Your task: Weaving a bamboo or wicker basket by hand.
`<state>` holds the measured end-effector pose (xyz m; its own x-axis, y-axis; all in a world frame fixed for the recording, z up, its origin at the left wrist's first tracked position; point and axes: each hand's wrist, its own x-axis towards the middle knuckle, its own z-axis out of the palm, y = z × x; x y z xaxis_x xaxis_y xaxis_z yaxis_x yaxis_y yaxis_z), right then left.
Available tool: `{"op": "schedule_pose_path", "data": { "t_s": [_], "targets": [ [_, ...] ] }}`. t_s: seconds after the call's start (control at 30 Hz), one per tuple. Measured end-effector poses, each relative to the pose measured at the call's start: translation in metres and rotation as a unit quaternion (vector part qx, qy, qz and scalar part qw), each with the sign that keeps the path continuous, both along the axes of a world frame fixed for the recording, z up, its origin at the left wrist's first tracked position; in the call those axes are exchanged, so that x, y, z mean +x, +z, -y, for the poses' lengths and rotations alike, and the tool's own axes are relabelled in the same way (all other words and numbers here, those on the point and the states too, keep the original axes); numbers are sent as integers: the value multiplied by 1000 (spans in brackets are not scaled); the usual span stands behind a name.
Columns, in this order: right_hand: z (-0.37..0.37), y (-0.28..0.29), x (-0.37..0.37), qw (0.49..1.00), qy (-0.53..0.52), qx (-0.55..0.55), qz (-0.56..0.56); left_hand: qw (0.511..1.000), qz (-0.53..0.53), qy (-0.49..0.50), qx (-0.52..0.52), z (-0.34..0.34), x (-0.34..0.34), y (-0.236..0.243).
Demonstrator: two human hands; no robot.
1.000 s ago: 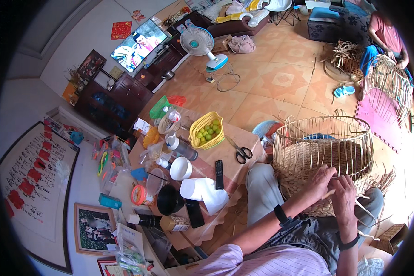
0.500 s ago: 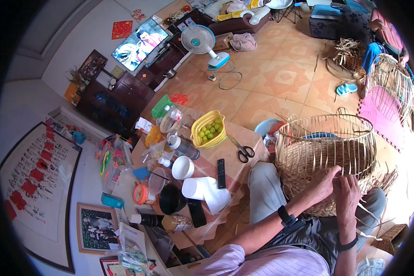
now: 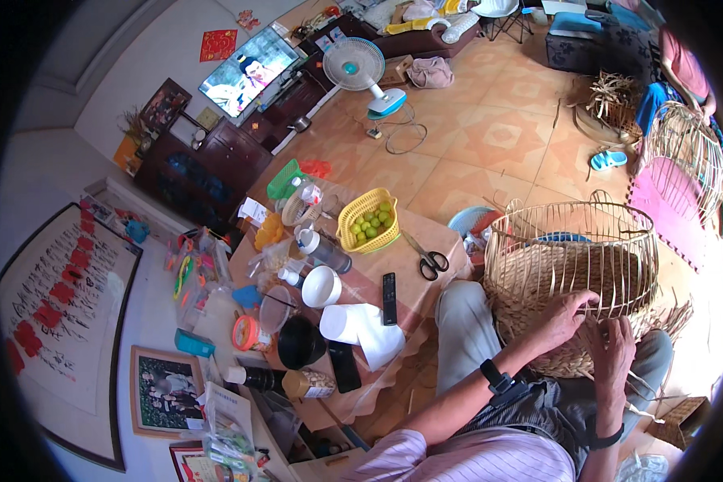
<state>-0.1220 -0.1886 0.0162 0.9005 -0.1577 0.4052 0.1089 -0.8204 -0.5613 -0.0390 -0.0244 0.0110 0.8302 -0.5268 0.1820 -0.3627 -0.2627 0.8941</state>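
A half-woven basket [image 3: 538, 281] of pale plant strips rests at my lap, with upright stakes round its top and loose strip ends at its right side. My left hand [image 3: 571, 313] pinches a strip among the stakes on the near side. Just right and below it, my right hand [image 3: 612, 345] has bent fingers closed on a strip at the weave; the strip's path is partly hidden by my fingers. My grey-trousered knees flank the basket.
A low table [image 3: 429, 233] at left holds scissors [image 3: 432, 265], a yellow fruit basket [image 3: 365, 225], bottles and bowls. Beyond are a fan [image 3: 353, 68] and television [image 3: 249, 72]. At upper right a person [image 3: 678, 60] handles an openwork basket [image 3: 682, 161] near a pink mat.
My right hand has shifted slightly downward, away from my left fingertips. The other person's arm moved up, then back down toward their basket.
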Motion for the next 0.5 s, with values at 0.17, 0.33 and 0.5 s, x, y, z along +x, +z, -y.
{"op": "schedule_pose_path", "data": {
  "t_s": [0.17, 0.33, 0.5],
  "targets": [
    [-9, 16, -5, 999, 35, -31, 23, 1000, -9, 13, -12, 0, -3, 6],
    [-17, 24, 17, 997, 47, 55, -29, 998, -43, 3, -44, 0, -5, 14],
    [-12, 7, 22, 999, -3, -18, -47, 999, -18, 27, -9, 1, -3, 9]
  ]
}}
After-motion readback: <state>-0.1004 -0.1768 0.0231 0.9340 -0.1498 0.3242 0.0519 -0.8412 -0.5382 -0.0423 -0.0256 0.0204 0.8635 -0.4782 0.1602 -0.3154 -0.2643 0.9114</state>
